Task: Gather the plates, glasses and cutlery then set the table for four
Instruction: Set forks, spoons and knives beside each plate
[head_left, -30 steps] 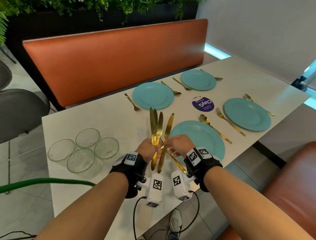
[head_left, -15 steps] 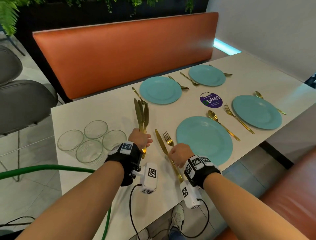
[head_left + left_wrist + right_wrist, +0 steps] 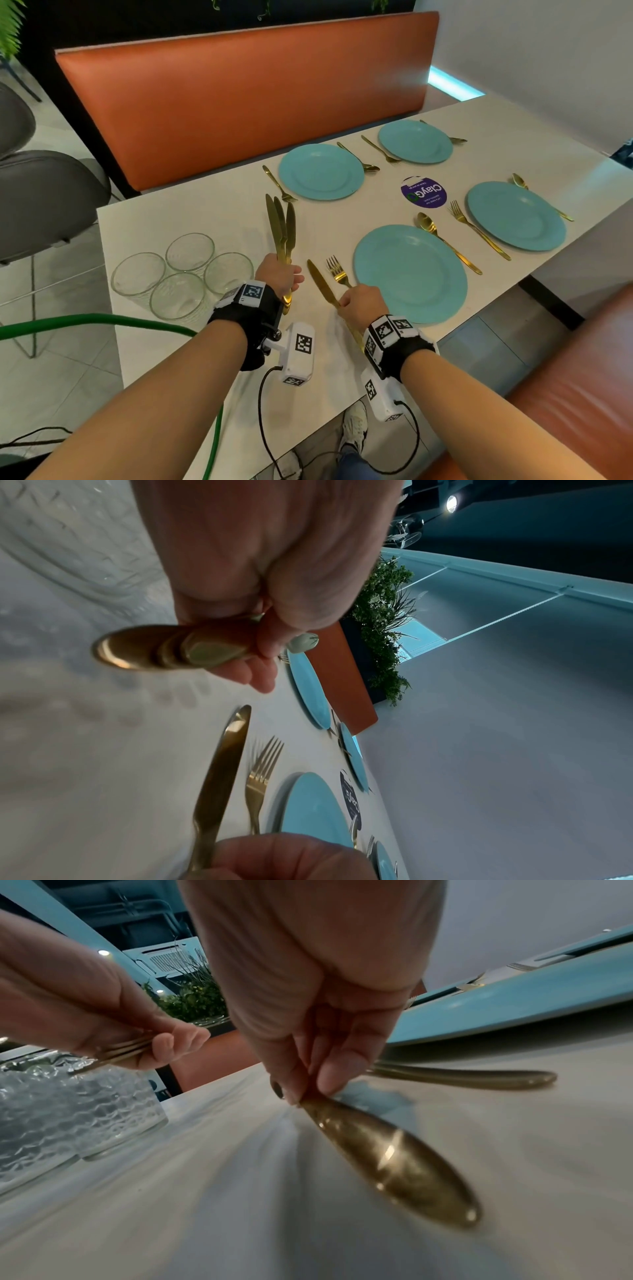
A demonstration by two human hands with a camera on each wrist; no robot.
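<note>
Knife-laying step: the right hand pinches one knife by its handle, low over the desk at lower centre, seemingly touching down left of the fork. The left hand grips three spare knives. Next: release, then take another.

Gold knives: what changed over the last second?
The right hand took one gold knife from the bunch and lowered it onto the white table, left of the gold fork, fingers still pinching its handle. The left hand still grips three gold knives upright. Teal plates and clear glasses unchanged.
</note>
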